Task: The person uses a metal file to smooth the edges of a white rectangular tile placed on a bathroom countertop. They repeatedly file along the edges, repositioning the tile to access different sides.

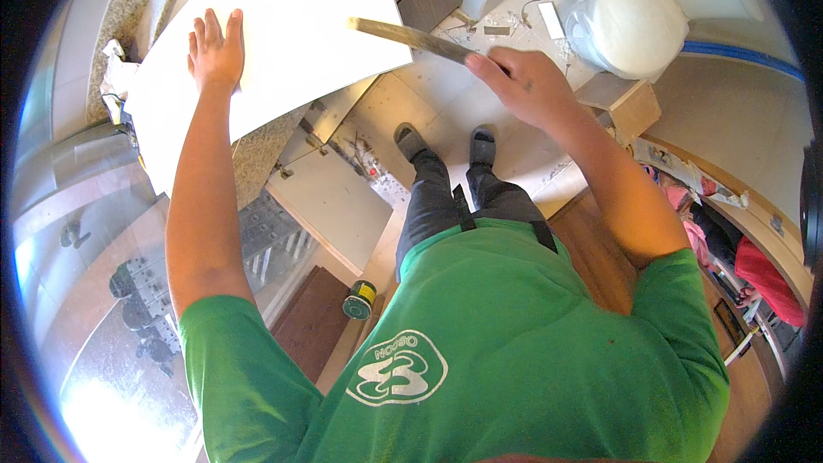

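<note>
A large white board lies across the speckled stone countertop at the upper left. My left hand rests palm down on it, fingers stretched out and holding nothing. In my right hand is a long, flat file, gripped at its near end with the fingers wrapped round it. The file points left, and its far end is over the board's right part; whether it touches the surface I cannot tell.
A round, pale object wrapped in clear plastic stands at the upper right, by scattered scraps on the floor. A box-like wooden piece and a compartment of clothes are on the right. A green can sits at lower left, near an open cabinet door.
</note>
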### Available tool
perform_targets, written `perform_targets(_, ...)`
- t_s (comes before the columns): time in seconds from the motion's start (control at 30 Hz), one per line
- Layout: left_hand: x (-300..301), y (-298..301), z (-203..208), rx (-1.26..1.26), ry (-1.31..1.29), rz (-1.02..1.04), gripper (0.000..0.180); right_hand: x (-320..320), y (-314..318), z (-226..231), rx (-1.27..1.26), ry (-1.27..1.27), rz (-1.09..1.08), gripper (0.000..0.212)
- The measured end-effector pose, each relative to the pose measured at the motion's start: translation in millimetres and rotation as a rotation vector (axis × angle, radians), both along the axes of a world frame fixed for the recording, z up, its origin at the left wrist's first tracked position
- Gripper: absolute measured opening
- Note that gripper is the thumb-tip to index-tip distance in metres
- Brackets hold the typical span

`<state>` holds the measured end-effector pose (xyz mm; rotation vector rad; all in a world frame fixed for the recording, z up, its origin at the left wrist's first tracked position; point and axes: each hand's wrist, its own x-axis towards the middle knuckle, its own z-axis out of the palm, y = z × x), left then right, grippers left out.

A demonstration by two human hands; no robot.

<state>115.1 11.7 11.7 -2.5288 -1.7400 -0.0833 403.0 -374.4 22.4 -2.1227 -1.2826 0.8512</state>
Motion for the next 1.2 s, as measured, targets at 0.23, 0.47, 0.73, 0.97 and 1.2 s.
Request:
perform_targets(0.23, -1.0, -0.2, -1.2, 0.006, -0.005, -0.004, 0.091, -1.2, 12.8, -4.1, -0.055, -0.008, 0.095, 0.067)
perform_targets(0.47, 2.4, -0.6, 3.0, -0.015, 0.008, 0.004, 0.09, 1.4, 26.3, 11.0, 0.015, -0.08, 0.054, 0.067)
perform_targets(0.73, 0.6, -0.8, 0.2, -0.016, 0.004, 0.007, 0.091, 0.7, 29.3, 10.5, -0.089, -0.05, 0.184, 0.07)
perform_targets(0.97, -0.7, 1.4, 1.7, -0.028, -0.01, -0.021, 0.091, 5.6, 38.0, 5.7, 0.038, -0.085, 0.12, 0.071)
perform_targets(1.2, 0.9, -3.1, 2.4, -0.023, -0.015, -0.019, 0.091, 11.1, 14.6, 3.3, -0.013, 0.036, 0.144, 0.071)
